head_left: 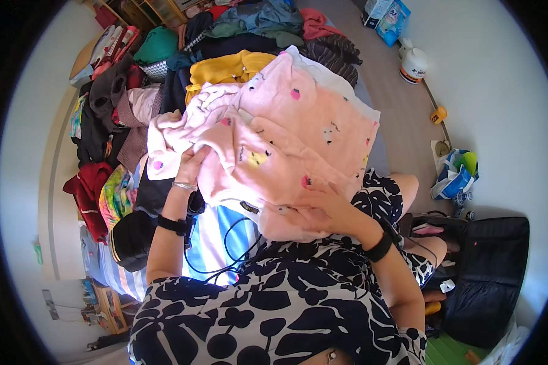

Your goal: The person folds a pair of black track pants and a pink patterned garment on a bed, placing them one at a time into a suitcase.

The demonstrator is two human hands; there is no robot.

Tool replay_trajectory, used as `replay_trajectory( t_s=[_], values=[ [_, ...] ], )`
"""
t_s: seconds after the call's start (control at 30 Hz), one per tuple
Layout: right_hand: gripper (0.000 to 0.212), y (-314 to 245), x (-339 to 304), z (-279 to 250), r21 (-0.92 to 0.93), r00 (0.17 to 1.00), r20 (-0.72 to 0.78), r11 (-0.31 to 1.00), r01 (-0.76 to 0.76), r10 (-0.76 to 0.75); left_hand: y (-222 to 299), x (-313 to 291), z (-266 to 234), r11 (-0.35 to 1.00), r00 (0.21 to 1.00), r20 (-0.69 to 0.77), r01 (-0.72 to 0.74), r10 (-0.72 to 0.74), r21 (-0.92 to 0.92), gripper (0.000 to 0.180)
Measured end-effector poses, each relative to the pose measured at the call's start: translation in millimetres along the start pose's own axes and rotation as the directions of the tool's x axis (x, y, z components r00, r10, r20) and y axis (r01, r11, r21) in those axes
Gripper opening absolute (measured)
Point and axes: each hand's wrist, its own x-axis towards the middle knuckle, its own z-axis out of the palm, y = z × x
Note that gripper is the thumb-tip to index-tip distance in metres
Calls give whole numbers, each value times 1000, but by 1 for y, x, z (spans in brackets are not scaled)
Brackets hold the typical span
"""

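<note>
A pink fleece pajama top (341, 131) printed with small animals and strawberries is spread in front of me, partly bunched on its left side. Its neckline with a dark label lies close to my lap, and the pale hem points away. My left hand (192, 165) grips the bunched fabric near a sleeve, the fingertips partly hidden in the folds. On the right, my right hand (327, 210) rests on the cloth near the shoulder with its fingers stretched out.
Heaped clothes surround the far and left sides, including a yellow knit (225, 70) and a black cap (131, 243). A black cable (228, 237) crosses the striped sheet (210, 228). An open black suitcase (487, 274) stands at right, below a white tub (413, 64) along the wall.
</note>
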Motion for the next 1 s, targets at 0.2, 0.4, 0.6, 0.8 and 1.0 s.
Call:
replay_trajectory(
  t_s=[0.2,0.4,0.6,0.8,1.0],
  values=[
    [55,-11,-28,-14,21,998,46,999,-46,45,25,-32,58,997,914,405,-23,-10,75,43],
    [36,0,-26,1,-69,961,-274,997,23,-41,24,-68,150,920,641,768,-295,-10,258,34],
    [23,-13,-40,10,-129,858,-509,992,5,-71,8,-110,200,851,594,772,-266,-225,453,41],
    [26,-23,-32,1,-98,787,-614,995,-8,-54,16,-140,217,591,660,721,-674,211,443,51],
    [23,-8,-43,-12,275,895,-419,961,-33,150,16,-135,216,595,698,695,-637,175,490,46]
  ],
)
